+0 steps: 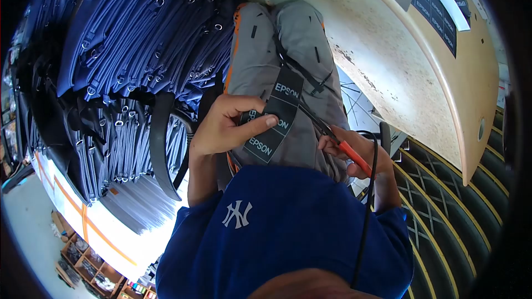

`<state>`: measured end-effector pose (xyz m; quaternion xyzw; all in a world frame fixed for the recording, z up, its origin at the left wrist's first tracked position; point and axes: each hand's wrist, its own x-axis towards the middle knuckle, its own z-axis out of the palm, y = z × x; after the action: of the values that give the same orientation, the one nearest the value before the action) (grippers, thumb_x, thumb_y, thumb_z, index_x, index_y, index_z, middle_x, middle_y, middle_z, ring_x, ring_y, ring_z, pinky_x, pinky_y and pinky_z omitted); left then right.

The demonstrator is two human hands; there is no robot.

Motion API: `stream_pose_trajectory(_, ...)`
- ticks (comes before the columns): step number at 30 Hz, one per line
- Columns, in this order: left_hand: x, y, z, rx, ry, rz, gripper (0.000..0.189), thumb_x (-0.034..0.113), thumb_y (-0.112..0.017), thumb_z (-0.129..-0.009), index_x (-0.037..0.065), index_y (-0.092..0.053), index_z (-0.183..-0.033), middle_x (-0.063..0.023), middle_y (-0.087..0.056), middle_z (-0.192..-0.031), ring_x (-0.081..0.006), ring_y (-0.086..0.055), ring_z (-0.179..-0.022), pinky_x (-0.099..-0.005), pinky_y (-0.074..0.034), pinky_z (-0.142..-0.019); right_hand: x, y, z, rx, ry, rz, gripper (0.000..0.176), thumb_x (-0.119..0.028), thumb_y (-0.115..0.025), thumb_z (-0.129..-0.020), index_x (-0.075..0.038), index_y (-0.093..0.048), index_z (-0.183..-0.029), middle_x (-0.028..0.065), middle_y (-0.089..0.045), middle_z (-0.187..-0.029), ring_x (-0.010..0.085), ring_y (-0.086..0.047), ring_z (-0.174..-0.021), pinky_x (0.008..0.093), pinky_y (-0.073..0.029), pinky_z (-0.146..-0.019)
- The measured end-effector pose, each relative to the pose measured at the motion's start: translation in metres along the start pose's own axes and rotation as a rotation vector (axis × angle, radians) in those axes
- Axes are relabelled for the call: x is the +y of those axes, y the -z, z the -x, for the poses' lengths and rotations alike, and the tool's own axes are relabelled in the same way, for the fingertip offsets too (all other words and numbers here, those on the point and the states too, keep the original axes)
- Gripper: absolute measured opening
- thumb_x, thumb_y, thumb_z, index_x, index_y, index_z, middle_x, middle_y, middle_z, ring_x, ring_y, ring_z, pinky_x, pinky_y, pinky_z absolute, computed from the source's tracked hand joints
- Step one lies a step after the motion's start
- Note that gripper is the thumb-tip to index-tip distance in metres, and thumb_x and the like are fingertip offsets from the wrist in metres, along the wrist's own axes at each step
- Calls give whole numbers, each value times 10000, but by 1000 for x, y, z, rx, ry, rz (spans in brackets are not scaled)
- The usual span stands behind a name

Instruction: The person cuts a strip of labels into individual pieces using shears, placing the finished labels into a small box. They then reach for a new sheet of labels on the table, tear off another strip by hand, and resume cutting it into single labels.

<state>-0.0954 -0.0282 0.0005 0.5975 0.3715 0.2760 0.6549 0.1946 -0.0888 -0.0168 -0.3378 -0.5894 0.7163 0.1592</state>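
My left hand pinches a strip of black labels printed EPSON in white, its thumb lying across the middle of the strip. Another EPSON piece partly shows behind those fingers. In my right hand is a pair of scissors with red handles. Their dark blades point up and left, and the tips reach the strip's right edge. Both hands are over my lap, on grey trousers. A narrow black strap lies across the thighs, just above the labels.
Stacks of blue straps with metal rings fill the left side, beside a black chair armrest. A worn, pale tabletop curves along the right, with more EPSON label sheets on it. Black rolls with yellow edges stand lower right.
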Motion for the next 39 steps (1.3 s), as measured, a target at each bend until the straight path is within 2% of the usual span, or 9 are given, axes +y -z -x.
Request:
stream_pose_trajectory(4, -5, -4, 0, -55, 27, 39, 102, 82, -662, -843, -15, -672, -812, 23, -559, -585, 3, -437, -534, -196, -303, -456, -1, -3, 0, 32, 53, 10, 837, -779, -529, -694, -5, -512, -1014, 32, -487, -713, 134, -485, -585, 284, -391, -538)
stream_pose_trajectory(6, -7, -6, -2, -84, -89, 28, 107, 83, -659, -845, -16, -670, -805, 21, -547, -572, -2, -434, -528, -204, -307, -458, 3, -4, 0, 39, 66, 0, 836, -779, -528, -695, -3, -518, -1008, 42, -501, -718, 138, -498, -589, 286, -398, -543)
stream_pose_trajectory(11, -5, -4, -3, -136, -41, 20, 118, 82, -651, -851, -19, -663, -792, 16, -544, -573, -11, -437, -533, -210, -311, -466, 4, -2, 1, -1, 45, 4, 832, -777, -526, -698, 2, -529, -990, 60, -527, -725, 154, -526, -602, 289, -415, -560)
stream_pose_trajectory(22, -5, -5, -5, -158, -55, -6, 158, 92, -638, -864, -30, -639, -765, 10, -505, -562, -19, -421, -537, -225, -308, -470, 5, -2, 1, 31, 93, 22, 772, -745, -537, -724, -5, -548, -944, 12, -486, -588, 122, -496, -515, 268, -385, -495)
stream_pose_trajectory(28, -5, -5, -4, -156, -39, -8, 185, 104, -639, -865, -27, -621, -736, 6, -489, -557, -23, -413, -535, -232, -300, -469, 0, 0, 2, 3, 22, 58, 751, -740, -539, -727, -12, -556, -907, 9, -484, -566, 134, -508, -500, 273, -389, -480)
stream_pose_trajectory(32, -5, -4, -4, -171, -24, -8, 201, 108, -643, -862, -24, -606, -714, 5, -493, -563, -27, -417, -533, -234, -300, -470, 14, -3, 3, 8, 93, 90, 716, -723, -541, -742, -20, -564, -882, 9, -491, -559, 150, -509, -488, 284, -397, -479)
stream_pose_trajectory(34, -6, -4, -4, -170, -22, 1, 203, 107, -643, -862, -23, -604, -711, 3, -494, -565, -29, -419, -534, -234, -301, -471, 9, -5, 2, 46, 94, 162, 716, -747, -382, -792, -52, -488, -657, 54, -564, -682, 176, -500, -505, 297, -406, -487)
stream_pose_trajectory(39, -4, -6, -4, -153, -47, 15, 190, 105, -647, -859, -21, -608, -722, 2, -496, -573, -31, -415, -534, -234, -306, -476, -1, -3, 3, -6, -59, 130, 675, -703, -387, -828, -64, -510, -651, 56, -580, -655, 192, -547, -520, 304, -419, -491)
